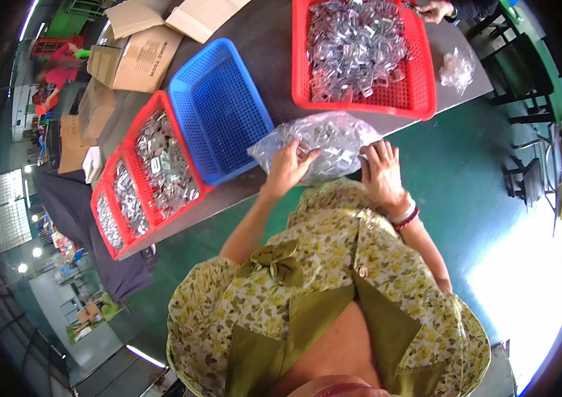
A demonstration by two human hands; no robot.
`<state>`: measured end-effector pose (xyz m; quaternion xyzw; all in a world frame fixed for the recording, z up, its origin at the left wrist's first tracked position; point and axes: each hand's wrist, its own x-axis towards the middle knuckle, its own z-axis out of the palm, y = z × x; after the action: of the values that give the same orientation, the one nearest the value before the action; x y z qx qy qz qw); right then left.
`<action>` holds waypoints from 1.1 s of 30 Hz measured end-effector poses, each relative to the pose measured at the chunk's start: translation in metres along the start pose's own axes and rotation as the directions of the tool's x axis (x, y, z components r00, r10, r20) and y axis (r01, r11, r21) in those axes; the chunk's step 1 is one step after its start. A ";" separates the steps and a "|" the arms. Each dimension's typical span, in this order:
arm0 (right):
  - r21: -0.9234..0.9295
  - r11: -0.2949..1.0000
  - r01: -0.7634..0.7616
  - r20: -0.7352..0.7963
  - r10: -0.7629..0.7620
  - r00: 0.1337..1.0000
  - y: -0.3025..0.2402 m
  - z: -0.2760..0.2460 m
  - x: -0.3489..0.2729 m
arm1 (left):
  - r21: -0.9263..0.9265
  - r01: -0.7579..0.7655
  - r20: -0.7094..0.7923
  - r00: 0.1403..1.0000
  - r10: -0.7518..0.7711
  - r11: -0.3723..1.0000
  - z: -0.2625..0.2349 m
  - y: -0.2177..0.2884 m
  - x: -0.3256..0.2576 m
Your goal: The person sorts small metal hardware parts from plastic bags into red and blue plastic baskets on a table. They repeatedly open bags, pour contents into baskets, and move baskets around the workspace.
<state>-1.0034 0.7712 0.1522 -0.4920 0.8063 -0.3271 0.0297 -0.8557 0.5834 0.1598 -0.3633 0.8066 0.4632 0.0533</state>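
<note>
A clear plastic bag (pixel 334 132) with small shiny metal pieces inside lies at the table's near edge, just in front of my body. My left hand (pixel 287 167) grips its left part, thumb stretched over the film toward the middle. At the right end, my right hand (pixel 383 173) has its fingers bent onto the bag's edge; the exact pinch is partly hidden. Right behind the bag stands a red plastic basket (pixel 299 66) heaped with clear and silvery small parts (pixel 360 49). To the left is a blue plastic basket (pixel 221 109) with nothing in it.
Several red baskets with metal parts (pixel 165 165) line the table's left side. Cardboard boxes (pixel 142 59) stand behind them. A co-worker's hand (pixel 434 11) reaches to the big red basket's far right corner. A crumpled clear bag (pixel 457 71) lies on the dark table (pixel 274 66) at right.
</note>
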 end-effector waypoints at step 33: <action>0.022 0.992 0.123 0.452 -0.119 0.884 -0.009 0.056 0.015 | 0.303 -0.692 0.683 0.637 0.357 0.655 -0.067 -0.022 0.040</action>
<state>-0.9835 0.7289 0.1177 -0.6040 0.7461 -0.2022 0.1942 -0.8544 0.5024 0.1653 0.0866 0.9189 0.2955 0.2465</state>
